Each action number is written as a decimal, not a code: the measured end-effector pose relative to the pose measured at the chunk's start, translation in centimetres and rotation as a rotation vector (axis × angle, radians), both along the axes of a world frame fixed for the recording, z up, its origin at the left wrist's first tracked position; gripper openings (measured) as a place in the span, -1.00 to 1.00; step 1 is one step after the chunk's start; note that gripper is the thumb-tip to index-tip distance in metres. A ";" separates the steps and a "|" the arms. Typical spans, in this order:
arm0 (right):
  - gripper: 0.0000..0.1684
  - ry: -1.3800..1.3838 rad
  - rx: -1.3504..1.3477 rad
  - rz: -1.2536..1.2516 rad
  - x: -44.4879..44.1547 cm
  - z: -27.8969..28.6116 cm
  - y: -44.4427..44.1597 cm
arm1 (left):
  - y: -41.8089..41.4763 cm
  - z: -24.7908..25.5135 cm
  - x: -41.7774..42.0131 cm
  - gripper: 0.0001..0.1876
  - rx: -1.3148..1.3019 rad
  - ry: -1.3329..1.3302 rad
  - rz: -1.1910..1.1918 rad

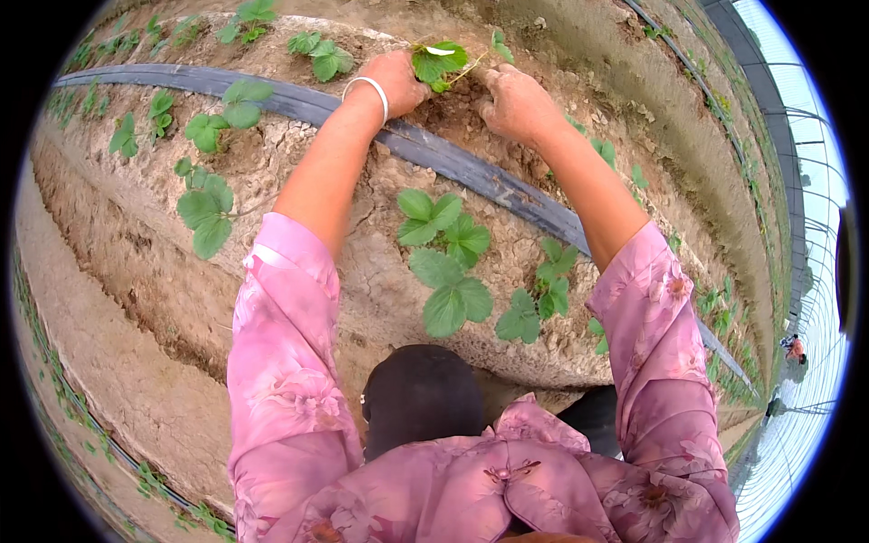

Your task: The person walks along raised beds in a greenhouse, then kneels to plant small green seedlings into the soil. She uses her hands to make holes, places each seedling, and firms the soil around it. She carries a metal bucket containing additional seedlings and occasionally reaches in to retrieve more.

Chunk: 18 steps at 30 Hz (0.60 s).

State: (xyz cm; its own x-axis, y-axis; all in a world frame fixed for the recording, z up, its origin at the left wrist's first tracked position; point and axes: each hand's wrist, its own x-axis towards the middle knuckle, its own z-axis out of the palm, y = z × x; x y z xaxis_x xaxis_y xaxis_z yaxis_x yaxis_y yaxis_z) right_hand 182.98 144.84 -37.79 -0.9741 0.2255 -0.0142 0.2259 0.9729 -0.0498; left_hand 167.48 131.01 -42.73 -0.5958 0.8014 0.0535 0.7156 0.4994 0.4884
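Observation:
My left hand (pixel 395 85), with a white bangle at its wrist, closes at the base of a strawberry plant (pixel 434 64). One leaf of that plant is turned so that a pale patch shows. A thin runner (pixel 470 70) stretches from it towards a small leaf cluster (pixel 502 47) above my right hand. My right hand (pixel 519 105) has its fingers curled down at the loose, darker soil (pixel 456 115) just right of the plant. Its fingertips are partly hidden, so I cannot tell whether they pinch anything.
A flat black drip-irrigation tape (pixel 448 155) runs along the bed beneath my forearms. Other strawberry plants (pixel 451 292) grow nearer me and at the left (pixel 207 210). Furrows flank the bed. At far right are the greenhouse frame (pixel 811 142) and a distant person (pixel 793 349).

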 end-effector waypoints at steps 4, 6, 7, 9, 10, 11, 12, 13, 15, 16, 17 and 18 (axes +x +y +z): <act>-0.37 0.067 -0.016 -0.004 -0.3 -0.2 -0.1 | 0.6 -2.9 -1.2 -0.56 0.075 0.061 -0.032; -0.36 0.110 -0.042 0.024 -0.1 -0.1 0.0 | 0.7 -2.2 -0.9 -0.56 0.042 0.042 -0.035; -0.36 0.120 -0.065 0.039 0.1 0.3 0.0 | 0.6 -2.3 -0.9 -0.55 0.052 0.055 -0.030; -0.35 0.024 -0.111 0.024 0.8 1.9 -0.1 | 0.3 -2.3 -0.8 -0.55 0.075 0.083 -0.019; -0.34 -0.086 -0.135 -0.004 1.4 3.1 -0.5 | -0.3 -1.7 -0.3 -0.55 0.107 0.038 -0.028; -0.33 -0.195 -0.160 -0.032 2.2 3.7 -0.8 | -0.5 -1.5 -0.3 -0.55 0.124 0.045 -0.034; -0.32 -0.187 -0.149 -0.023 3.2 3.6 -1.0 | -0.6 -1.4 -0.3 -0.54 0.142 0.052 -0.045; -0.30 -0.179 -0.138 -0.013 4.1 3.5 -1.2 | -0.7 -1.5 -0.4 -0.54 0.159 0.060 -0.056; -0.31 -0.135 -0.150 -0.020 5.2 3.1 -1.4 | -0.2 -2.0 -0.6 -0.57 0.100 0.082 -0.022; -0.34 -0.099 -0.172 -0.038 5.5 2.8 -1.5 | 0.0 -1.6 -0.3 -0.57 0.057 0.073 -0.010; -0.36 -0.063 -0.193 -0.055 5.8 2.5 -1.4 | 0.2 -1.2 0.1 -0.58 0.014 0.064 0.002; -0.35 -0.056 -0.297 -0.032 5.9 2.4 -0.8 | -0.1 -0.7 0.3 -0.62 0.134 0.083 -0.015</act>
